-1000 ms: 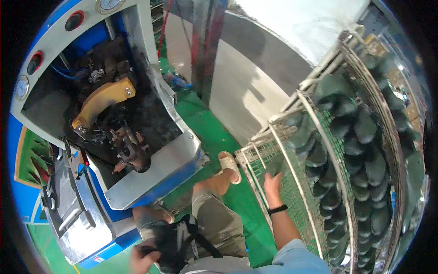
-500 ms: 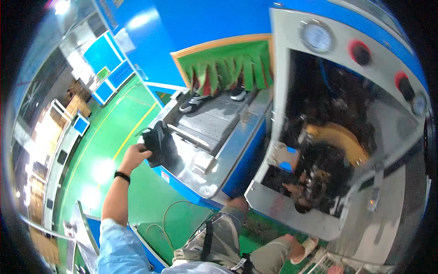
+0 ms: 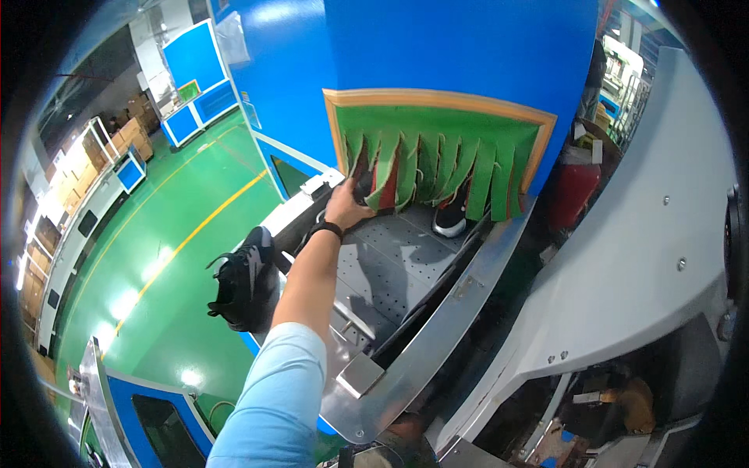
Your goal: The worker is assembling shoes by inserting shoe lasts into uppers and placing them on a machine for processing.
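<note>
Reached with right hand (image 3: 346,207), fingers closed on a dark shoe (image 3: 363,184) at the green fringed curtain (image 3: 437,168); black laced shoe (image 3: 243,279) hung from left, hand itself hidden.

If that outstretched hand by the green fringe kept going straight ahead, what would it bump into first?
The right hand is already at the green strip curtain and seems to grip a dark object. Going straight on, it would likely push through the strips into the dark opening behind them; depth there is unclear.

Black shoe (image 3: 243,285) at conveyor's edge
</note>
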A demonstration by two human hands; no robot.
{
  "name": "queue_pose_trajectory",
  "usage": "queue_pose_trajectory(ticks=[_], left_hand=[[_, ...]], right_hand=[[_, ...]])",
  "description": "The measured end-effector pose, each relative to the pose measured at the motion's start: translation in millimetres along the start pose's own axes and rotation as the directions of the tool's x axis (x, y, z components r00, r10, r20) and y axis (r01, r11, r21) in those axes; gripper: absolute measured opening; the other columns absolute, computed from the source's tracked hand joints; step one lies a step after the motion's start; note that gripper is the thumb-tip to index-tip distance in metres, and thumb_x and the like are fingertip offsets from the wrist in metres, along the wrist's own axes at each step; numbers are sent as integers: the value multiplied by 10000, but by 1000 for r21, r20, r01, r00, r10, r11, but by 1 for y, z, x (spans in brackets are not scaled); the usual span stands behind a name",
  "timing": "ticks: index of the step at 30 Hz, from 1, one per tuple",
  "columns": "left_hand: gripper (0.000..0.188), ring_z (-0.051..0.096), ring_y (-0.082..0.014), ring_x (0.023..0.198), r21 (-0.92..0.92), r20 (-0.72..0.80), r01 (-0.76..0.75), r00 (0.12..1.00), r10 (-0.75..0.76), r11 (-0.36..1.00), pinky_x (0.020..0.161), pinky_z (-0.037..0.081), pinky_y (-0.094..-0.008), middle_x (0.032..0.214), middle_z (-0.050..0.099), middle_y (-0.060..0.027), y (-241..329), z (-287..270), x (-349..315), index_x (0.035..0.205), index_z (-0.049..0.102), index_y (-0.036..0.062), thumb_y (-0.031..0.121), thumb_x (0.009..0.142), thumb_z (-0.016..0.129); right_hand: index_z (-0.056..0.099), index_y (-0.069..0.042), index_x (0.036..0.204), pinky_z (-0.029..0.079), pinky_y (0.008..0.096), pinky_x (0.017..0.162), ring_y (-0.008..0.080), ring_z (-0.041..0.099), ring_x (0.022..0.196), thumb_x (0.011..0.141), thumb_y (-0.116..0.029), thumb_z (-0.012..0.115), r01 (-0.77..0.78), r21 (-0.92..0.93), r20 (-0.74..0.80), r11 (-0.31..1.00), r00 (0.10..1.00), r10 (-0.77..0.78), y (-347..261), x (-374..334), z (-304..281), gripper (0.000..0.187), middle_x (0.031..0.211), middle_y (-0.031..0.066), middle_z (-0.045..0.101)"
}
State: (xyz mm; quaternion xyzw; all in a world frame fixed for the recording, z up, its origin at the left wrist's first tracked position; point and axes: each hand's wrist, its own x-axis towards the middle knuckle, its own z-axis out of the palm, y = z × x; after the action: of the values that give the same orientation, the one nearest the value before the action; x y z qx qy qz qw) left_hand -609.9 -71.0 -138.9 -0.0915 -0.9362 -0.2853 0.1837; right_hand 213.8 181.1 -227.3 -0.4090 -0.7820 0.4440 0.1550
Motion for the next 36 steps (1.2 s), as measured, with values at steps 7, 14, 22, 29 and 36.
queue_pose_trajectory(ticks=[7, 14, 22, 29, 36], left_hand=[[737, 534, -374, 1190, 148, -125, 67, 991, -49, 987, 964, 435, -505, 1199, 601, -151, 67, -9, -50, 1246, 556, 41, 244, 632, 910], [675, 629, -194, 1053, -853, 382, 340, 924, 29, 395, 929, 527, -369, 1154, 656, -113, 171, -230, -254, 1255, 521, -23, 70, 684, 869], [989, 419, -148, 1331, -584, 742, 804, 474, 475, 110, 1157, 317, -341, 1457, 462, -55, 229, -245, -488, 1543, 296, 20, 203, 774, 890], [811, 613, -126, 1010, -467, 850, 471, 7, 527, 748, 914, 505, -286, 1151, 679, -60, 220, -230, -508, 1431, 480, -37, 232, 790, 898], [155, 569, -75, 665, -797, 539, 470, 272, 797, 379, 592, 454, -289, 705, 639, -3, 276, -244, -532, 882, 713, 27, 167, 944, 736]], right_hand=[[646, 57, 1132, 537, 438, 837, 360, 631, 857, 1066, -366, 470, 141, -243, 12, 960, 990, -143, -119, -13, -13, 463, 1067, 202, 667], [218, -104, 1611, 420, 460, 1121, 334, 478, 1345, 1018, -164, 630, -103, 505, 461, 857, 872, -167, -135, 12, 21, 725, 1493, 192, 456], [350, -17, 1509, 413, 442, 1116, 318, 532, 1278, 776, -171, 756, -113, 820, 356, 561, 869, -345, -234, 7, 7, 853, 1410, 165, 522], [557, 50, 1334, 567, 428, 902, 272, 697, 991, 857, -60, 663, -697, 688, 693, 201, 714, 102, -90, -29, -26, 502, 1175, 138, 696], [491, 53, 1410, 564, 433, 963, 350, 693, 1037, 705, -11, 636, -281, 954, 294, 100, 945, -142, -162, 27, -110, 723, 1239, 205, 666]])
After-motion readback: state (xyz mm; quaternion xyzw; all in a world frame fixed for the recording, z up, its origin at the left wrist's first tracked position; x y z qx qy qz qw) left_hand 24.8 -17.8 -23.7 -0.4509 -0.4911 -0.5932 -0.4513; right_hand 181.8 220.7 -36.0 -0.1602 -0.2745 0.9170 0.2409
